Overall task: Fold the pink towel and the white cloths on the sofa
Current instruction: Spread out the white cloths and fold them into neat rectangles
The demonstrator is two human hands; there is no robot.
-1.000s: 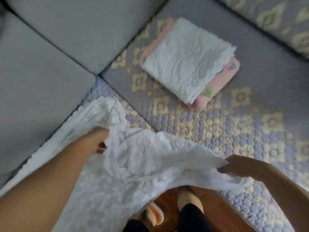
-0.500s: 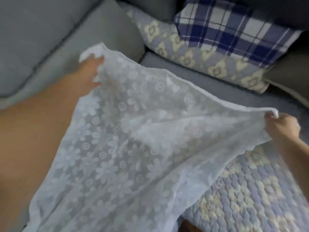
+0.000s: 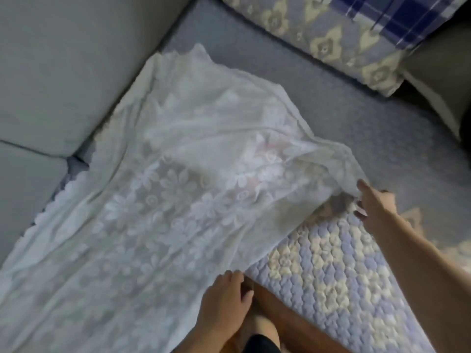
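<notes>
Resting flat with straight fingers, the left hand (image 3: 224, 296) touches the near edge of the thin white lace cloth with flowers (image 3: 178, 189). Farther off, the right hand (image 3: 374, 202) seems to pinch the cloth's right corner, though blur hides the fingertips. Beyond both hands, the cloth spreads over the quilted blue and cream sofa cover (image 3: 331, 271).
</notes>
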